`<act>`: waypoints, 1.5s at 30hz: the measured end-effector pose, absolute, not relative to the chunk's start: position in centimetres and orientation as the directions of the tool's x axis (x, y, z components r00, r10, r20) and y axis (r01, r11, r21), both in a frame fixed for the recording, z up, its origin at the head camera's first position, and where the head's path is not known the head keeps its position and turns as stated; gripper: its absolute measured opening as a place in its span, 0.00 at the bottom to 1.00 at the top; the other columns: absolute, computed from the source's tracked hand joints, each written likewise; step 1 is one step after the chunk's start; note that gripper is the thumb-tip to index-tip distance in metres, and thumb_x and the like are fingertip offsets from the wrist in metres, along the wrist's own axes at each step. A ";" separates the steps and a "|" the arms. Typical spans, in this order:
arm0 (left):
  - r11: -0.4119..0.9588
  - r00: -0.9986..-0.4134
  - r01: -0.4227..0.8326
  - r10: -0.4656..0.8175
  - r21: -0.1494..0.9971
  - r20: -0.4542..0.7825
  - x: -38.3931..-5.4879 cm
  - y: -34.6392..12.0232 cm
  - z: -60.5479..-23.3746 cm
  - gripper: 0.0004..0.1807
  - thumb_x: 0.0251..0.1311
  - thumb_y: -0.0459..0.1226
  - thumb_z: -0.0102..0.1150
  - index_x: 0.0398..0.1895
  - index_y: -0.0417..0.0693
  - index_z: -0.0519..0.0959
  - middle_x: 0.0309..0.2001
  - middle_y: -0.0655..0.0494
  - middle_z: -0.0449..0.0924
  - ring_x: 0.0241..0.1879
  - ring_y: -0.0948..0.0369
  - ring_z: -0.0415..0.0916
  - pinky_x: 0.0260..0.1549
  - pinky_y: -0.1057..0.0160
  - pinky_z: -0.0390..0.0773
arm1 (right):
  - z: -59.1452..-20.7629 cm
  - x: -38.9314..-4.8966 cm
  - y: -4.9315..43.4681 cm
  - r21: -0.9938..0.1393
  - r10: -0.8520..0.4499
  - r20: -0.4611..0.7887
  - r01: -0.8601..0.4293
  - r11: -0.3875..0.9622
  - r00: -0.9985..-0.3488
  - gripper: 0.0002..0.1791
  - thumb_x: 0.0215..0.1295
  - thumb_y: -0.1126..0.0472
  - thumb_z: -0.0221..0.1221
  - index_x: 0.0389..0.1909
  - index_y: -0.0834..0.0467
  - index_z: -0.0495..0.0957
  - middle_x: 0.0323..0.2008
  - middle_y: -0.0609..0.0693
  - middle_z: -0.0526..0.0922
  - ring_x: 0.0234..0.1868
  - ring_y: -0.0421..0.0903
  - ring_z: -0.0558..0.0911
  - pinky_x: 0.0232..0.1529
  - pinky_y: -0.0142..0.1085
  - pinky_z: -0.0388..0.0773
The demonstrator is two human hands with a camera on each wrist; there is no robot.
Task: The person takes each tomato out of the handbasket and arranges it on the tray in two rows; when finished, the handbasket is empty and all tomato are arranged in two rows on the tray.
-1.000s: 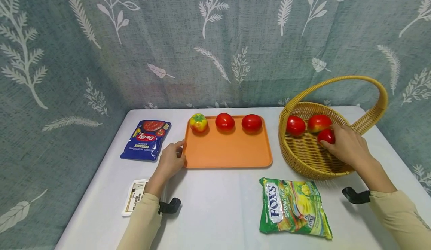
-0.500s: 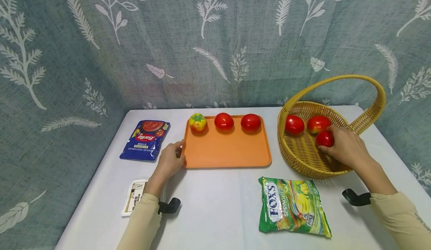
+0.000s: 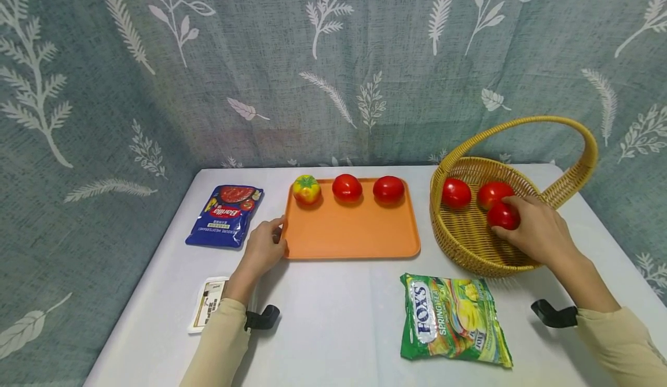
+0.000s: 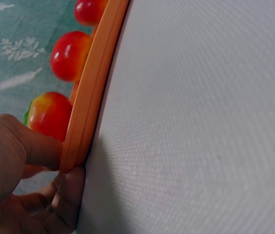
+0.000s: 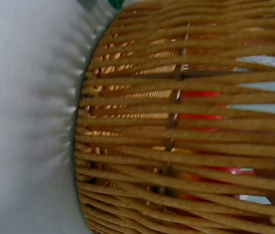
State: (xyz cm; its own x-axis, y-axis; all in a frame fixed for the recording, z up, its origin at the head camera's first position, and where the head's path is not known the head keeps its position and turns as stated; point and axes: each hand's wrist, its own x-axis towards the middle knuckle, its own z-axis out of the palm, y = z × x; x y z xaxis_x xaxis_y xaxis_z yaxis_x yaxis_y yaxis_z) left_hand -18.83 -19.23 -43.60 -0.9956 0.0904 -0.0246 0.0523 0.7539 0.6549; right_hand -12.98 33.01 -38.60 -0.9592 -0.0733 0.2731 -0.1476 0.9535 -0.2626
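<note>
My left hand [image 3: 264,247] pinches the left edge of an orange tray [image 3: 349,236], thumb against the rim and fingers at its underside in the left wrist view. Along the tray's back sit a yellow-red fruit with a green top [image 3: 307,190] and two glossy red fruits, one in the middle [image 3: 347,189] and one at the right [image 3: 388,190]. My right hand [image 3: 539,227] reaches into a wicker basket [image 3: 464,251] and grips a round red fruit [image 3: 503,216]. Two more red fruits lie behind it, one at the left [image 3: 456,193] and one partly covered [image 3: 492,193]. Basket weave hides that hand in the right wrist view.
The basket's tall handle [image 3: 542,119] arches over its right side. A green Fox's candy bag [image 3: 453,320] lies in front of the basket. At the left are a blue Barilla pouch [image 3: 225,217] and a white packet [image 3: 208,306], partly under my left forearm.
My right hand and its red fruit have shifted slightly left and toward me, and more of that fruit shows. The left hand and tray stay put.
</note>
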 end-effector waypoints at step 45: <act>0.752 -0.994 0.036 0.092 0.658 -0.051 -19.0 -19.3 -43.6 0.33 0.57 0.26 0.57 0.70 0.36 0.68 0.48 0.38 0.76 0.41 0.50 0.76 0.39 0.55 0.79 | -35.2 -9.3 26.7 -0.270 -0.181 0.479 -0.341 0.901 -0.859 0.38 0.43 0.61 0.78 0.58 0.63 0.76 0.53 0.66 0.77 0.47 0.68 0.79 0.38 0.64 0.78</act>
State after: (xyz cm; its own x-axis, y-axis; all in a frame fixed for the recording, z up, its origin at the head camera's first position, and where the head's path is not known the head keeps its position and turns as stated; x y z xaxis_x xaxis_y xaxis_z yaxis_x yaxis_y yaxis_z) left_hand -18.96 -19.29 -43.64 -0.9945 0.0918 -0.0506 0.0359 0.7518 0.6584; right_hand -9.32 26.70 -35.15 -0.8590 -0.1812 0.4789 -0.3406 0.9006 -0.2700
